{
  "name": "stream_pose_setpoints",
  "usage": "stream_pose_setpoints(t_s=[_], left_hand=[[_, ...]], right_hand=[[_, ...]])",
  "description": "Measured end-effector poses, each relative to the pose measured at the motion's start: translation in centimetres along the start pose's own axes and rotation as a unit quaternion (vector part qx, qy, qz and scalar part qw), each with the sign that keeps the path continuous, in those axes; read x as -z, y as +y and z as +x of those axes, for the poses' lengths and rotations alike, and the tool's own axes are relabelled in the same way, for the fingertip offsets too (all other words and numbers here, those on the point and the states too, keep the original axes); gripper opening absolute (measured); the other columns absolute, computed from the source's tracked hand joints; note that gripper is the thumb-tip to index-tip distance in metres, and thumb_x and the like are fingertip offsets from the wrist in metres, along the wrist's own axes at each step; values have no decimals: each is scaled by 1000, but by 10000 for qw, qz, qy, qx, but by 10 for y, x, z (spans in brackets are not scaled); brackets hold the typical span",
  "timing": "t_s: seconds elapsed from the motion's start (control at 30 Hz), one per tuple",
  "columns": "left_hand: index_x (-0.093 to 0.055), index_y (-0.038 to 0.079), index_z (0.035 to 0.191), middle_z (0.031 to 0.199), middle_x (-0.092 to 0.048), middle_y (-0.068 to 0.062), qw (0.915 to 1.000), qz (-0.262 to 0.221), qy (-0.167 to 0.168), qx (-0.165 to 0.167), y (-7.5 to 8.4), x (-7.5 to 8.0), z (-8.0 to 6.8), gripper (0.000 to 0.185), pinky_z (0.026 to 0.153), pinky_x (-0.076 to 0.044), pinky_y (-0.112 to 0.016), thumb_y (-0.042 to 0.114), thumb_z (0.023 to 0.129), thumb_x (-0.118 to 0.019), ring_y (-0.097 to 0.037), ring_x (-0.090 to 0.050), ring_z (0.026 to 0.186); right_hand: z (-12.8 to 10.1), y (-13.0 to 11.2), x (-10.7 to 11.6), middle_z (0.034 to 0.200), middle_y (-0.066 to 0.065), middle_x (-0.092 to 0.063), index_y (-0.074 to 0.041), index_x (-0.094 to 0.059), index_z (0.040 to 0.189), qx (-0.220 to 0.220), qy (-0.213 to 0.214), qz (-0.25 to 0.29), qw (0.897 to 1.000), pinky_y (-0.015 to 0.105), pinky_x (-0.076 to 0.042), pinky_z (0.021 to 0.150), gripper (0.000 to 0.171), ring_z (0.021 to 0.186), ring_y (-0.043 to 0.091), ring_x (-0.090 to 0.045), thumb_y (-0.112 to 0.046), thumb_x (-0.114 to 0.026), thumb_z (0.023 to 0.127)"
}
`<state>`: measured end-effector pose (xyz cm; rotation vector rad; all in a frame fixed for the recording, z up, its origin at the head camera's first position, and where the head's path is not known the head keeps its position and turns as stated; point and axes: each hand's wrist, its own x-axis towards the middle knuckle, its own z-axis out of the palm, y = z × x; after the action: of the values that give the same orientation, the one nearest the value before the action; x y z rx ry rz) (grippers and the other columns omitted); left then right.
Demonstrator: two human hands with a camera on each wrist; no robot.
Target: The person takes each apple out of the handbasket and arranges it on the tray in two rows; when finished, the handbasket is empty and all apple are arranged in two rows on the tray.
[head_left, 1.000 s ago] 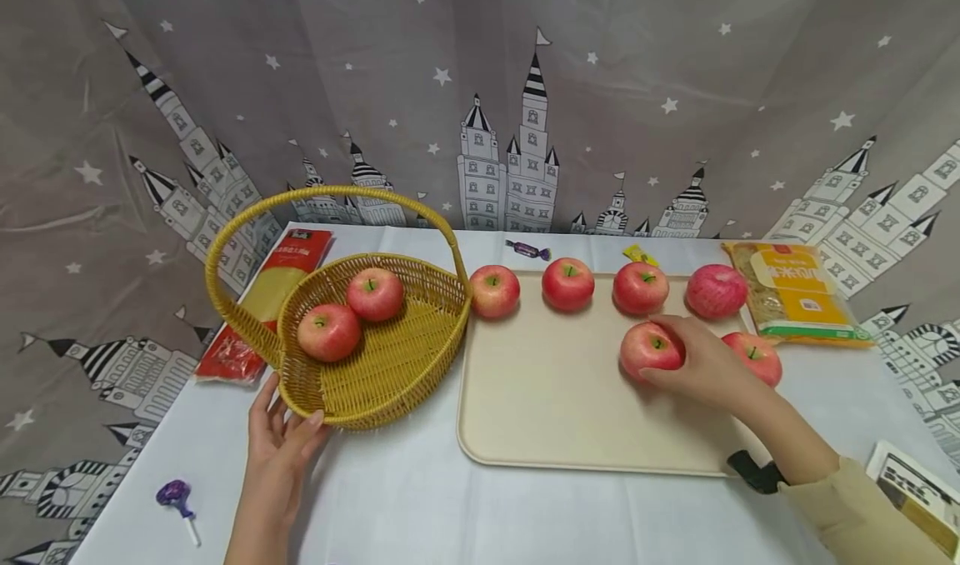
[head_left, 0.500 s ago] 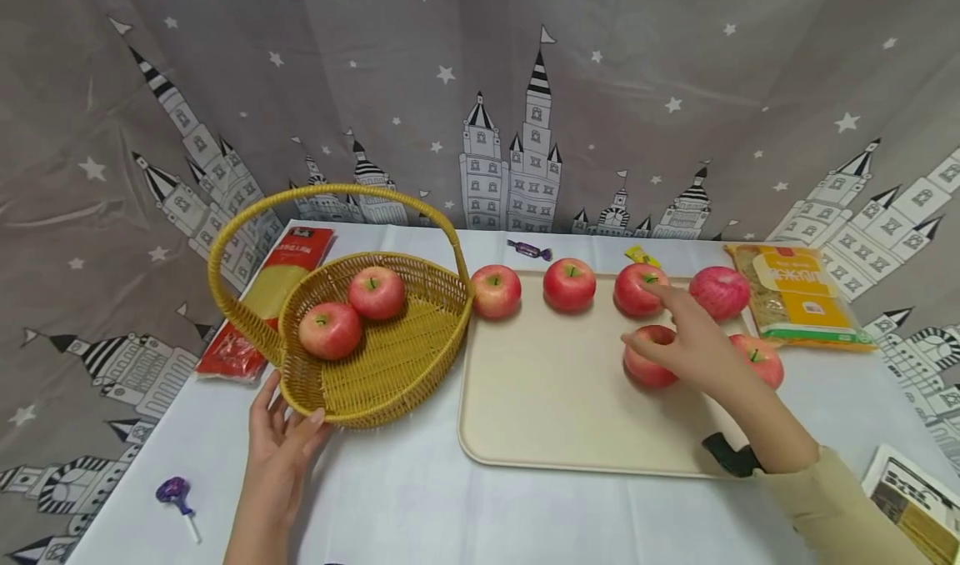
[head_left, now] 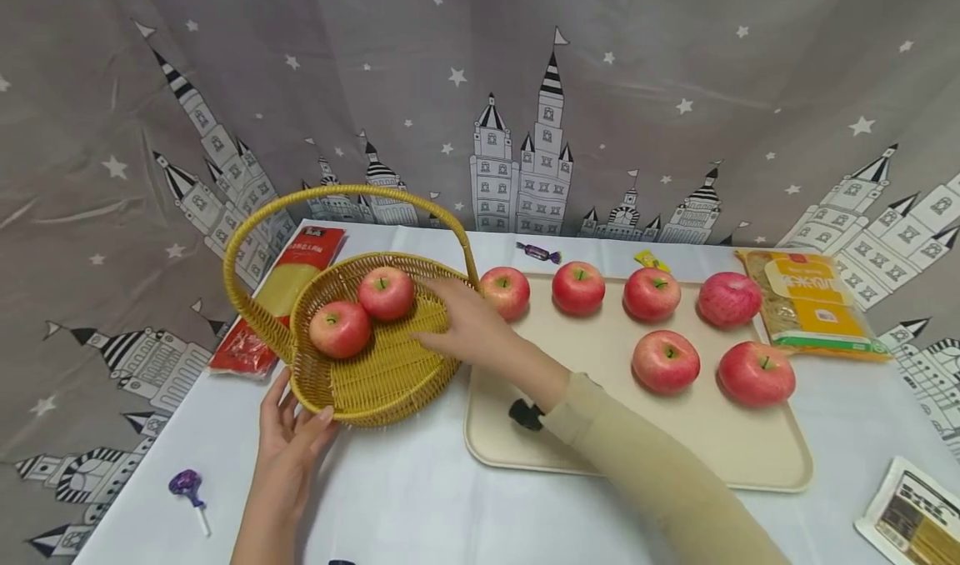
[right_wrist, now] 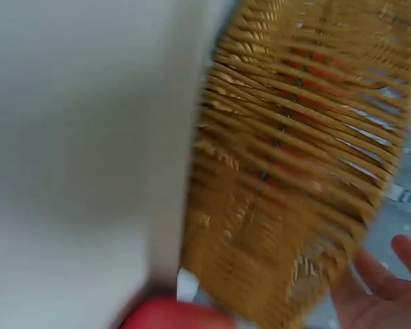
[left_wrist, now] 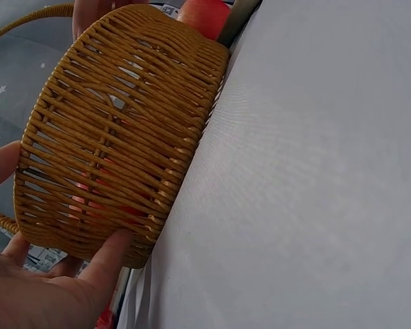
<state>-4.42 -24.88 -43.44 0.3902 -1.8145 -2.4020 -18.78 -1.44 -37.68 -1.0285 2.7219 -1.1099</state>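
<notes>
A yellow wicker basket [head_left: 405,390] with a tall handle stands on the left, with two red apples [head_left: 341,329] inside. My left hand [head_left: 288,452] grips its near left side, thumb at the rim and fingers against the outer wall. In the left wrist view the hand [left_wrist: 61,288] touches the woven side. My right hand [head_left: 472,323] reaches over the basket's right part, fingers extended and holding nothing. The right wrist view shows this hand [right_wrist: 380,295] beside the weave, blurred. Several more apples [head_left: 665,362] lie on and along a beige tray [head_left: 742,457] at the right.
A red-and-yellow food packet [head_left: 281,294] lies behind the basket, and an orange packet [head_left: 817,302] at the back right. Wrapped candies [head_left: 538,252], a purple lollipop [head_left: 187,486] and a white-edged packet [head_left: 915,515] also lie on the white-covered table. A printed curtain hangs behind.
My right hand has let go of the front apple on the tray and moved left over the basket, without an apple. My left hand stays at the basket.
</notes>
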Motion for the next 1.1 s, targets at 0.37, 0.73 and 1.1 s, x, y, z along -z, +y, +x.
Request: stream_pose_setpoints(t_s=[0.37, 0.73, 1.1], left_hand=[[-2, 31, 154, 158, -1, -12, 9996, 155, 73, 227, 2, 0, 2, 86, 92, -49, -23, -1, 95, -56, -31, -15, 143], [0, 33, 154, 160, 2, -9, 9988, 244, 214, 361, 3, 3, 1, 88, 93, -48, -24, 1, 95, -57, -31, -14, 144], [-1, 34, 154, 160, 3, -10, 9988, 271, 218, 342, 3, -4, 0, 88, 91, -49, -22, 2, 95, -57, -32, -14, 144]], right_hand=[[85, -4, -48, 140, 10, -45, -12, -39, 145, -1290, -398, -431, 9899, 34, -41, 103, 82, 126, 23, -45, -45, -76, 80], [85, -7, -45, 123, 8, -48, -14, -47, 137, -1085, -169, -876, 9901, 31, -51, 83, 75, 100, 20, -55, -44, -77, 74], [-42, -20, 57, 125, -4, -50, -20, -48, 140, 133, 462, 20, 9988, 29, -52, 86, 78, 107, 8, -50, -41, -81, 73]])
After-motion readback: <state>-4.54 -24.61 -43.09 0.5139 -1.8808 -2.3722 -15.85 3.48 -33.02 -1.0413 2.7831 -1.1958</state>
